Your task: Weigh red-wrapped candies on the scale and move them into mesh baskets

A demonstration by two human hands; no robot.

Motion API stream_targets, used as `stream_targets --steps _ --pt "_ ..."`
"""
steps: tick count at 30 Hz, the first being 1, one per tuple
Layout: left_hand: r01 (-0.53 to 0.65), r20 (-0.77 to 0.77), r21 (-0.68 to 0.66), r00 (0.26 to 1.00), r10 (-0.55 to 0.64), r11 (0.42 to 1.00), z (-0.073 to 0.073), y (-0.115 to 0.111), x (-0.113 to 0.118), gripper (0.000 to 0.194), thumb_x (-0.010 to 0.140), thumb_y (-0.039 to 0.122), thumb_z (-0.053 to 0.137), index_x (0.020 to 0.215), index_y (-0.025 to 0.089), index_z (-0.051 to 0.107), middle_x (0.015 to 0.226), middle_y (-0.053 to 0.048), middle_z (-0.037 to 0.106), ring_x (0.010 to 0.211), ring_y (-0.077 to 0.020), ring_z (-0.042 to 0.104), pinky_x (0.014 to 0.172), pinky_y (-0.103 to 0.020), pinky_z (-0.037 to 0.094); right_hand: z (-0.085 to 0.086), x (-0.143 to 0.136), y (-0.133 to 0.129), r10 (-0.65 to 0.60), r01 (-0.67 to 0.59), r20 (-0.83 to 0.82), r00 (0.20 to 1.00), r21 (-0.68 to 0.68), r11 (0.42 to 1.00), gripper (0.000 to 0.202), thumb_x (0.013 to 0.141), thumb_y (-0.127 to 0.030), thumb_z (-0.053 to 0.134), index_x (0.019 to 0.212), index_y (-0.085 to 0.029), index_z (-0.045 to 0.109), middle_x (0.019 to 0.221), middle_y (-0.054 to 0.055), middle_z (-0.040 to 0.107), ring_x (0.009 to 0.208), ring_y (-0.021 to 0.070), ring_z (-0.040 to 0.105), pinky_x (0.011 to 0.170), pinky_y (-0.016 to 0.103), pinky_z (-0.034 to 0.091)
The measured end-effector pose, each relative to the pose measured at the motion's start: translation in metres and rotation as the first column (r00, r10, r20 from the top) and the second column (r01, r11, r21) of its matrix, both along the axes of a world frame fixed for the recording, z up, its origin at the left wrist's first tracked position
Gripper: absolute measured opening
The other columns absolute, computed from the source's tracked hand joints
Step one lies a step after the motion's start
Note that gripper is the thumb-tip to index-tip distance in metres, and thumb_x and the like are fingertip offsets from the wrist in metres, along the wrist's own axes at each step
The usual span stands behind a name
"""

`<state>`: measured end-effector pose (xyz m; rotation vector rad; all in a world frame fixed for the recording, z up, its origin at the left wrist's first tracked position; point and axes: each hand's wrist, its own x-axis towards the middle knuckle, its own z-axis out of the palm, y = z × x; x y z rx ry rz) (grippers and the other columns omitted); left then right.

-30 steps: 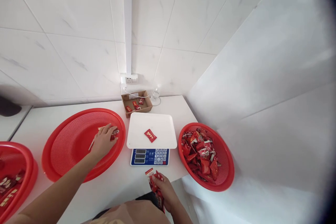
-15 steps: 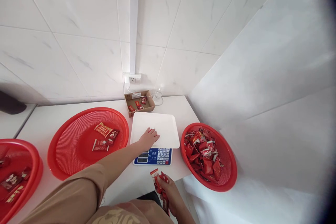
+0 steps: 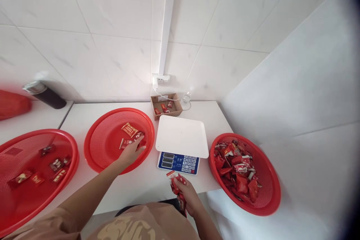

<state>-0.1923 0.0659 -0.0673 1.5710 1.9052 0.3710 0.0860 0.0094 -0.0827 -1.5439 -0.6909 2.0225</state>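
From the scale (image 3: 180,135), a small red packet (image 3: 143,143) has been carried into the middle basket (image 3: 97,131); it is shiny and partly covered by the left hand (image 3: 131,153). That hand is held palm down, fingers slightly parted; whether the packet is gripped cannot be told. Red wrappers (image 3: 178,187) are pinched in the right hand (image 3: 188,194).

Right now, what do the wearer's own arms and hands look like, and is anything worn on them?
Both the left hand and the right hand are bare: no gloves, and no ring, watch or bracelet that I can see. A short, plain tan-brown sleeve covers the left upper arm; the right sleeve is out of view. Neither forearm is covered.
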Motion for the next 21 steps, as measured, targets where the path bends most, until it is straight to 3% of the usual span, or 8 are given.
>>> stream_targets --steps 4,7,11,17,19,21 --pt "0.073 -0.024 -0.062 0.997 -0.074 0.995 -0.026 -0.001 -0.023 0.041 0.088 0.037 0.036 0.117 0.020 0.059 0.129 -0.011 0.055 0.121 -0.0274 0.048 0.100 -0.043 0.036 0.005 -0.013 0.001 0.028 -0.028 -0.006 1.000 -0.003 1.000 0.043 0.060 -0.051 0.073 0.079 -0.016 0.056 0.063 -0.002 0.055 0.049 0.0057 0.046 0.038 0.015 0.024" --pt "0.056 -0.073 -0.052 0.996 -0.060 0.997 -0.046 0.010 -0.027 0.039 0.084 0.031 0.045 0.119 0.021 0.057 0.140 -0.012 0.043 0.131 -0.0342 0.032 0.104 -0.053 0.027 0.005 -0.018 -0.002 0.055 -0.055 0.001 0.998 0.013 0.998 0.043 0.060 -0.051 0.073 0.077 -0.016 0.056 0.062 -0.002 0.055 0.048 0.0057 0.046 0.038 0.015 0.024" --pt "0.033 -0.111 -0.041 0.993 -0.037 0.999 -0.062 0.027 -0.028 0.038 0.082 0.030 0.049 0.118 0.020 0.057 0.140 -0.015 0.042 0.132 -0.0375 0.029 0.102 -0.058 0.024 0.006 -0.017 -0.007 0.042 -0.043 0.031 0.999 0.023 0.999 0.043 0.060 -0.053 0.072 0.076 -0.016 0.056 0.061 -0.003 0.052 0.047 0.0055 0.044 0.037 0.015 0.024" --pt "0.044 -0.052 -0.035 0.998 -0.045 0.998 -0.061 0.034 -0.032 0.045 0.088 0.029 0.033 0.130 0.018 0.048 0.147 -0.017 0.029 0.127 -0.0313 0.041 0.103 -0.047 0.032 0.012 -0.012 -0.012 -0.022 0.021 0.072 0.997 0.016 1.000 0.045 0.059 -0.054 0.073 0.077 -0.016 0.056 0.061 -0.003 0.053 0.049 0.0061 0.045 0.038 0.015 0.027" --pt "0.063 -0.008 -0.043 0.998 -0.063 0.997 -0.055 0.029 -0.032 0.046 0.090 0.029 0.029 0.131 0.022 0.047 0.147 -0.013 0.032 0.127 -0.0270 0.042 0.102 -0.042 0.034 0.012 -0.013 -0.011 -0.014 0.014 0.077 0.997 0.010 1.000 0.046 0.058 -0.054 0.073 0.077 -0.016 0.056 0.062 -0.002 0.054 0.050 0.0064 0.046 0.038 0.015 0.027" --pt "0.104 0.043 -0.067 0.994 -0.102 0.992 -0.048 0.020 -0.033 0.043 0.089 0.029 0.031 0.123 0.026 0.056 0.145 -0.008 0.038 0.126 -0.0240 0.044 0.100 -0.038 0.038 0.011 -0.016 -0.011 0.005 -0.006 0.065 0.998 0.009 1.000 0.045 0.059 -0.054 0.073 0.077 -0.016 0.056 0.062 -0.002 0.054 0.050 0.0062 0.046 0.038 0.015 0.026"
